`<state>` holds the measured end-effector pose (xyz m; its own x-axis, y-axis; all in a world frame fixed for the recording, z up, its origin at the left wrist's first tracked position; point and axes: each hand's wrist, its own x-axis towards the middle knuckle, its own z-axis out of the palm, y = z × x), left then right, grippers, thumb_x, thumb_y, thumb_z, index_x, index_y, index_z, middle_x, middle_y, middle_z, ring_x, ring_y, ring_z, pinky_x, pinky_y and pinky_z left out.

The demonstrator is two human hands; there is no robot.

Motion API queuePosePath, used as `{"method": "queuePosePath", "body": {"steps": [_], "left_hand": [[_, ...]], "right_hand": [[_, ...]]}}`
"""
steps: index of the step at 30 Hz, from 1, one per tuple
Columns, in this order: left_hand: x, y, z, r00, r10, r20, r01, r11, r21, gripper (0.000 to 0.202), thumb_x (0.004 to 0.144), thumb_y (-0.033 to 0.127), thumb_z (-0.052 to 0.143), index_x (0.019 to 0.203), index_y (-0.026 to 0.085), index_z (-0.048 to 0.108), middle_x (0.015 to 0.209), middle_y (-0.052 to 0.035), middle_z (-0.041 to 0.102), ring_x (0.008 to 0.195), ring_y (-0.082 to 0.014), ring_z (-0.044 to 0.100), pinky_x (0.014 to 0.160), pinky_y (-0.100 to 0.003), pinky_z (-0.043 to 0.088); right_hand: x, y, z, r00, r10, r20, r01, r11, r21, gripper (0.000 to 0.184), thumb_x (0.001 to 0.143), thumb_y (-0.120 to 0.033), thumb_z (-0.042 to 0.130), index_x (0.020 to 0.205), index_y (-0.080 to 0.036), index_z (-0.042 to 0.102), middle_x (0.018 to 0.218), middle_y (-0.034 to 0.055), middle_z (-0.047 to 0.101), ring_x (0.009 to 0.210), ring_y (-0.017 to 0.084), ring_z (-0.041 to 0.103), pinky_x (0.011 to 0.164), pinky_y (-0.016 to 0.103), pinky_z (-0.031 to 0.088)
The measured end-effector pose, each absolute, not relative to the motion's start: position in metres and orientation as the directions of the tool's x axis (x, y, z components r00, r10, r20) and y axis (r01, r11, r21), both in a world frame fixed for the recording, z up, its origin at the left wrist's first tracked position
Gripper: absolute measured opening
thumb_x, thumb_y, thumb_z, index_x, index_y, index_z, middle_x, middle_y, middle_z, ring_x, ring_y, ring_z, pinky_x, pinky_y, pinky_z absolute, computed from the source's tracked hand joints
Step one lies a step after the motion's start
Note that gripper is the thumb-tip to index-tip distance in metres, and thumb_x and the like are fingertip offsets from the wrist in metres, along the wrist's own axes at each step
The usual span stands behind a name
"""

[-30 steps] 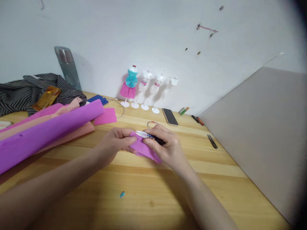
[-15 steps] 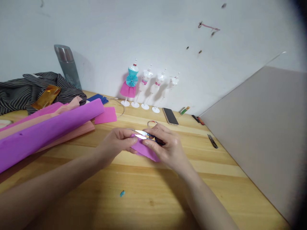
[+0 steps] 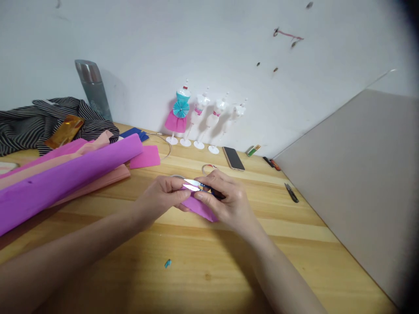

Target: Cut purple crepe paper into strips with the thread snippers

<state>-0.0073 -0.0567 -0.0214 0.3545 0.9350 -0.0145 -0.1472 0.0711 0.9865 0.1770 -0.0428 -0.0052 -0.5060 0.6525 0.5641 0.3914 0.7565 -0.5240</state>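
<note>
Over the middle of the table, my left hand point(image 3: 168, 194) pinches the left end of a purple-pink piece of paper point(image 3: 199, 208). My right hand point(image 3: 227, 194) is closed around small dark-handled scissors point(image 3: 193, 185). Their bright blades are parted and point left, at the upper edge of the paper by my left fingertips. Most of the handle is hidden in my right fingers. The paper's right end runs under my right hand, and I cannot tell whether that hand grips it too.
Rolls of purple paper point(image 3: 75, 179) and a pink sheet point(image 3: 145, 157) lie left. Behind stand several small dress forms point(image 3: 180, 109), a phone point(image 3: 233, 158) and a bottle point(image 3: 94, 89). A cutter knife point(image 3: 291, 192) lies right. Teal scraps point(image 3: 168, 263) are in front.
The scissor blades have shifted very slightly left along the paper. My left fingers now cover more of the paper's left end. The whole view has moved a little.
</note>
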Motion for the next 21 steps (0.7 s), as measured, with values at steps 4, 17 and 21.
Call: {"method": "queuePosePath", "body": {"steps": [4,17,21], "left_hand": [[-0.0073,-0.0566,-0.0189,0.358,0.934,-0.016,-0.127,0.065,0.990,0.019,0.070,0.031,0.068,0.072,0.014,0.075,0.072,-0.0033,0.062,0.069,-0.0140,0.056,0.061,-0.026,0.056],[-0.0079,-0.0555,-0.0203,0.378,0.926,-0.017,-0.123,0.068,0.990,0.018,0.070,0.031,0.068,0.071,0.014,0.074,0.070,-0.0026,0.063,0.067,-0.0142,0.059,0.061,-0.026,0.056],[-0.0092,-0.0540,-0.0228,0.394,0.918,-0.035,-0.158,0.105,0.982,0.019,0.070,0.031,0.069,0.078,0.015,0.076,0.070,-0.0028,0.068,0.066,-0.0135,0.062,0.061,-0.023,0.054]], "right_hand": [[0.1774,-0.0424,-0.0056,-0.505,0.653,0.564,0.386,0.756,-0.529,0.018,0.089,-0.031,0.061,0.099,-0.019,0.070,0.072,0.0030,0.059,0.066,0.015,0.055,0.060,0.030,0.044],[0.1773,-0.0409,-0.0058,-0.501,0.653,0.568,0.369,0.755,-0.542,0.015,0.088,-0.027,0.062,0.094,-0.017,0.071,0.070,0.0029,0.058,0.064,0.015,0.054,0.058,0.028,0.043],[0.1815,-0.0383,-0.0050,-0.471,0.660,0.585,0.395,0.751,-0.529,0.014,0.088,-0.026,0.062,0.093,-0.017,0.071,0.070,0.0030,0.060,0.066,0.016,0.056,0.060,0.030,0.043]]}}
